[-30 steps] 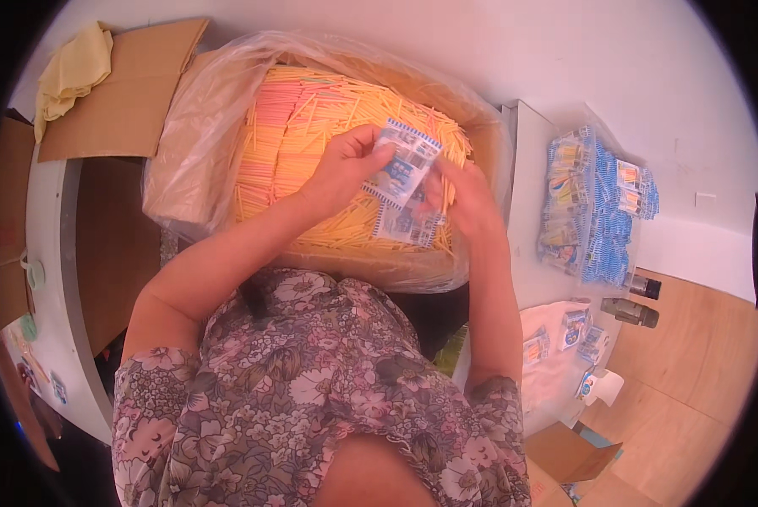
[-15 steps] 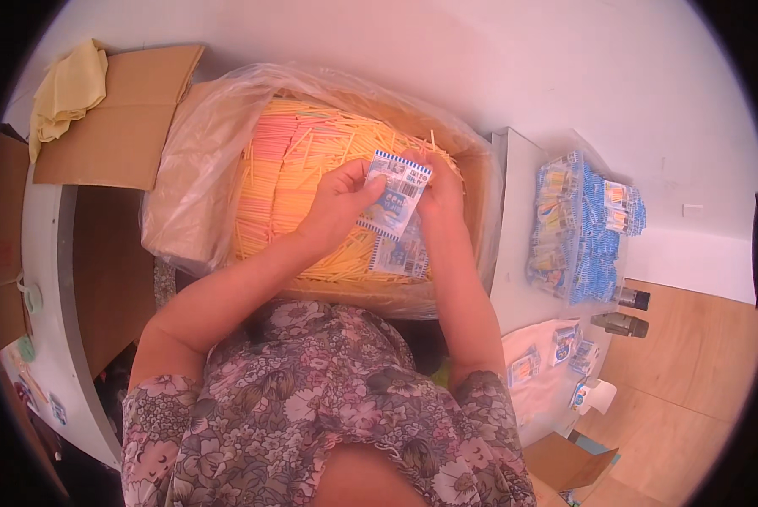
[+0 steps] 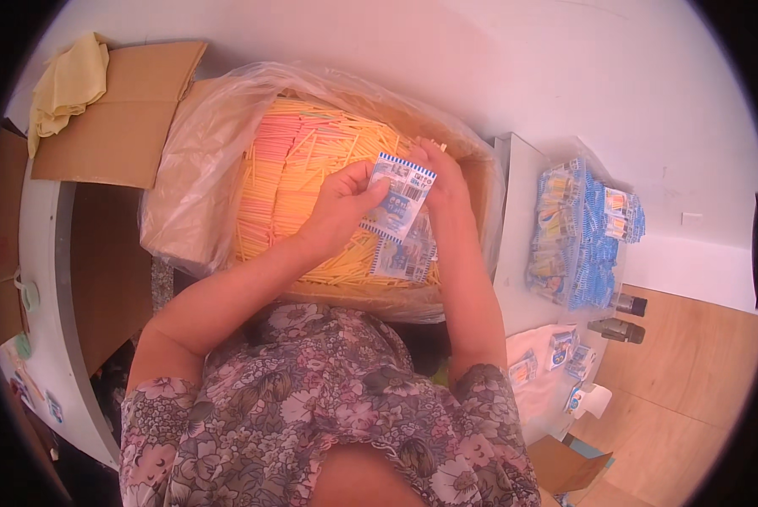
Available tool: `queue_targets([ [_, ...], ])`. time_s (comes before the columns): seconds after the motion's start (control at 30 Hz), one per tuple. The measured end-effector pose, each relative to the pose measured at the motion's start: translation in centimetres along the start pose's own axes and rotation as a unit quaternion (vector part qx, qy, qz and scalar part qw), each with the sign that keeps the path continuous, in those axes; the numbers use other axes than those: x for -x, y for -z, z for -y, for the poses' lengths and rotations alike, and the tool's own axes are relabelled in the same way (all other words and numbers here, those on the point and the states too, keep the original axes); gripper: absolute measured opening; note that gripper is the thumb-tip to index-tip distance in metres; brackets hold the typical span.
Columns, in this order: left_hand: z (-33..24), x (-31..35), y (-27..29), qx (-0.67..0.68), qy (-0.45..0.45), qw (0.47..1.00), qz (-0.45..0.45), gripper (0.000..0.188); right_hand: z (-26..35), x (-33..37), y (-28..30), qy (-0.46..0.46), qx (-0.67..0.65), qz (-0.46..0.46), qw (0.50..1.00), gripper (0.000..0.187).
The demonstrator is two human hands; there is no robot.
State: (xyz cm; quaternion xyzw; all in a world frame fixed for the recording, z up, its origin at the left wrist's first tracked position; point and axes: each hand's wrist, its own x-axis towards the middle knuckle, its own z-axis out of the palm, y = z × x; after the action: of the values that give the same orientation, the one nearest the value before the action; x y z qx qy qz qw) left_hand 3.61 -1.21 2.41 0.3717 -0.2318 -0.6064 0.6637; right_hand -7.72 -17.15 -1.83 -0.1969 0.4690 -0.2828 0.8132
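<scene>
the left hand (image 3: 343,211) is closed in a pinch, thumb on the printed face of a packet (image 3: 402,203), clear with blue-striped ends. the packet is held tilted above the sticks (image 3: 260,190), which are yellow and pink and fill a box (image 3: 478,186) with a clear plastic liner (image 3: 197,169). the right hand (image 3: 443,176) is at the packet's upper right edge, fingers bent and partly hidden; whether it grips anything, or how far it is open, cannot be told. a second packet (image 3: 402,258) lies over the sticks, below the held one and partly covered by it. to the right, a clear bin (image 3: 556,291) of packets stands on a white table (image 3: 514,215), near a pink cloth (image 3: 531,390) bearing smaller items.
</scene>
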Motion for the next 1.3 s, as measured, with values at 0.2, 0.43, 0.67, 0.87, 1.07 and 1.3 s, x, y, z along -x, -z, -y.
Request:
queue_targets([
  [0.2, 0.6, 0.2, 0.0, -0.024, 0.039, 0.999, 0.024, 0.013, 0.6, -0.3, 0.3, -0.032, 0.018, 0.083, 0.996, 0.019],
  [0.43, 0.9, 0.4, 0.6, -0.140, 0.149, 0.963, 0.178, 0.010, 0.6, 4.9, -1.1, -0.002, -0.080, 0.188, 0.979, 0.025],
  [0.67, 1.3, -0.1, 1.4, -0.149, 0.135, 0.952, 0.232, 0.010, -3.5, 10.1, -2.3, 0.145, 0.030, 0.127, 0.981, 0.037],
  [0.87, 0.3, 0.0, 1.7, -0.131, 0.118, 0.939, 0.295, 0.010, -3.3, 11.7, -2.0, 0.177, 0.060, 0.078, 0.979, 0.037],
  [1.07, 0.0, 0.4, 1.3, -0.155, 0.148, 0.910, 0.355, 0.012, -4.3, 12.2, -2.4, 0.284, 0.069, 0.115, 0.950, 0.038],
  [1.3, 0.8, 0.1, 1.7, -0.147, 0.141, 0.915, 0.348, 0.013, -5.7, 12.8, -0.8, 0.268, 0.096, 0.112, 0.952, 0.031],
])
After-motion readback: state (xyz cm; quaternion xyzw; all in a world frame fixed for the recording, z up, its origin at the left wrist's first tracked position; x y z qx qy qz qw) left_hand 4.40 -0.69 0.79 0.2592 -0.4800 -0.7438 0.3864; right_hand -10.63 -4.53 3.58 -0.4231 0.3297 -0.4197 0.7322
